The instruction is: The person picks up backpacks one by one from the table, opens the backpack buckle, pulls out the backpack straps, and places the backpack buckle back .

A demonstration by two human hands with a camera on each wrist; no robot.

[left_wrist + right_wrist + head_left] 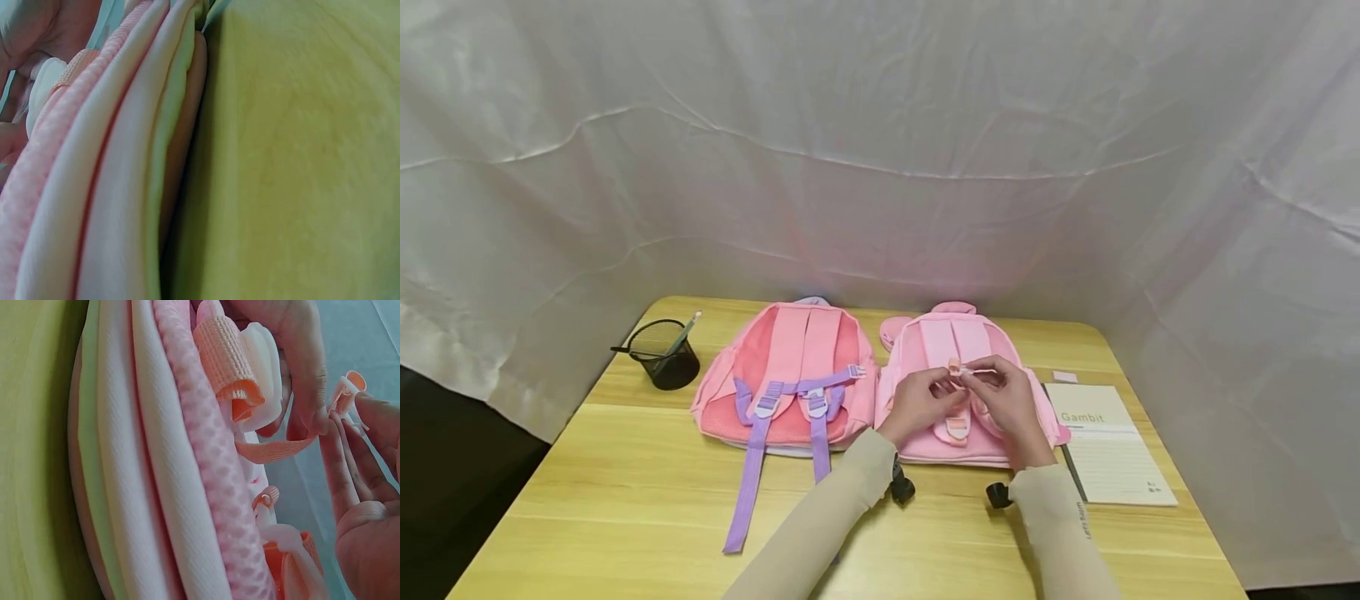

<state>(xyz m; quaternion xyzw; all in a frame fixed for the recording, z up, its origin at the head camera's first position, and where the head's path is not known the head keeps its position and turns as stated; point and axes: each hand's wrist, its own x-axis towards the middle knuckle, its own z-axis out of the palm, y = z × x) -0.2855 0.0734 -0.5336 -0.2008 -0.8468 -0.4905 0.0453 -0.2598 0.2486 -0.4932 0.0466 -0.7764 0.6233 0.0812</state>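
Observation:
A light pink backpack (910, 437) lies on the table with its strap side up. Both hands are raised over it, close together. In the right wrist view, my left hand (300, 350) pinches a thin peach strap (278, 451) that rises from the backpack. My right hand (369, 534) holds a small white plastic buckle (345, 400) with peach webbing looped at its end. Fingertips of the two hands nearly meet at the buckle. White strap adjusters (262, 369) with peach webbing sit below. The left wrist view mostly shows the backpack's side (119, 181).
To the left lies a coral pink backpack (748, 367) with purple straps (752, 492). Farther left stands a black mesh pen holder (673, 367) with a pencil in it. A notebook (1112, 450) and a small pink paper (1064, 377) lie on the right. Pale curtains surround the table.

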